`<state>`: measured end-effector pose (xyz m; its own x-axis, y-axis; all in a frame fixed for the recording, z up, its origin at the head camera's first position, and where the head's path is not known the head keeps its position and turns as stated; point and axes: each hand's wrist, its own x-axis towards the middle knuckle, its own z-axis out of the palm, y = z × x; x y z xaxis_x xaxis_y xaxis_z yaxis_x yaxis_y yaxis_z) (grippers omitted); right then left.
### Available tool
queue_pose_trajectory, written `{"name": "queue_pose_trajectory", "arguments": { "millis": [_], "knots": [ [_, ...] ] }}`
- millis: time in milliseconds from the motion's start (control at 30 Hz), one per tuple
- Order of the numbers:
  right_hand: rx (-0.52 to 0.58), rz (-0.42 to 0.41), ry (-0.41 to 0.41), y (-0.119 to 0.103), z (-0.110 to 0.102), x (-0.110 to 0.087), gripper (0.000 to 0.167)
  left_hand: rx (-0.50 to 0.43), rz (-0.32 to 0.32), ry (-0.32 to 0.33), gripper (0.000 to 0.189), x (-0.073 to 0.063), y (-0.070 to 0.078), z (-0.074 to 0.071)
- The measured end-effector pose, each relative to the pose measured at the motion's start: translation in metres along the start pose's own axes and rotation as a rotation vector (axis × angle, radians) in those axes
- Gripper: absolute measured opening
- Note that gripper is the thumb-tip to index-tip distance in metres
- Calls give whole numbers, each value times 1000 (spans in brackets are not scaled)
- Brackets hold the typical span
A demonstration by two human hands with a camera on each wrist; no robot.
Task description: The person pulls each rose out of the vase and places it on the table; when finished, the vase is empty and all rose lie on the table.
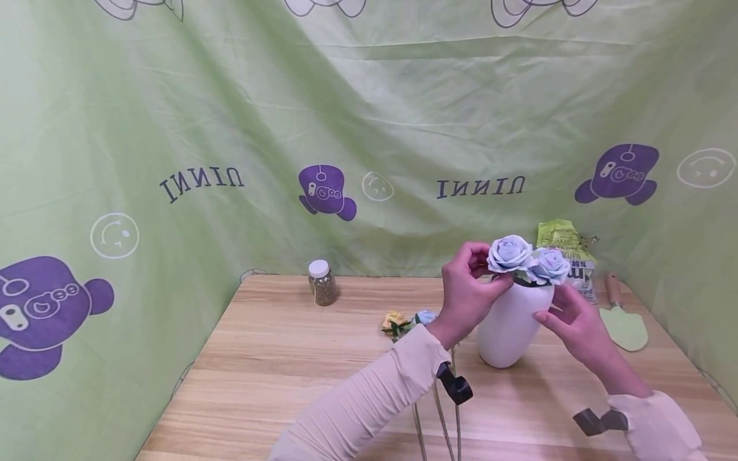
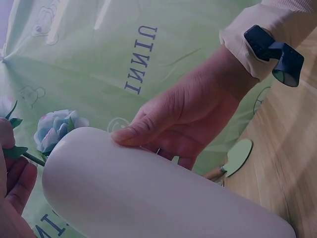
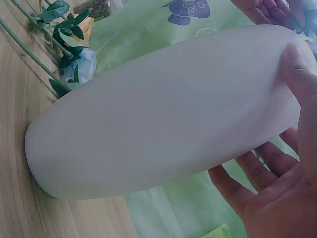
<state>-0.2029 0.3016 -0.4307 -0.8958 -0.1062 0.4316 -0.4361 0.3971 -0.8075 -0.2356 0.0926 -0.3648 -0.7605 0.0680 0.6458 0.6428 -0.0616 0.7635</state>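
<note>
A white vase (image 1: 510,326) stands on the wooden table, with two pale blue artificial roses at its mouth: a left rose (image 1: 511,253) and a right rose (image 1: 551,264). My left hand (image 1: 467,291) pinches the left rose just under its bloom. The left wrist view shows those fingers (image 2: 17,183) at the left edge, by the green leaves. My right hand (image 1: 576,320) holds the vase's upper right side. Its thumb lies on the near wall and its other fingers reach behind, as the right wrist view shows of this hand (image 3: 277,188). The stems inside the vase are hidden.
Left of the vase lie a yellow rose (image 1: 394,321) and another blue rose (image 1: 425,317), their long stems (image 1: 441,410) running toward me under the left forearm. A white-capped jar (image 1: 322,283) stands further left. Behind right are a green-and-white bag (image 1: 562,240) and a trowel (image 1: 624,326).
</note>
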Motion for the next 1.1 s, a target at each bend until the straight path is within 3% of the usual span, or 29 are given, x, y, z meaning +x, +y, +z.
{"name": "queue_pose_trajectory", "arguments": {
  "millis": [333,733,1100],
  "knots": [
    [0,22,-10,2,-2,0,71,-76,-37,25,36,3,5,3],
    [9,27,-18,2,-2,-1,71,-191,-169,108,34,9,4,5],
    [13,30,-22,3,-2,-1,70,-207,-182,153,37,10,3,5]
  ]
}}
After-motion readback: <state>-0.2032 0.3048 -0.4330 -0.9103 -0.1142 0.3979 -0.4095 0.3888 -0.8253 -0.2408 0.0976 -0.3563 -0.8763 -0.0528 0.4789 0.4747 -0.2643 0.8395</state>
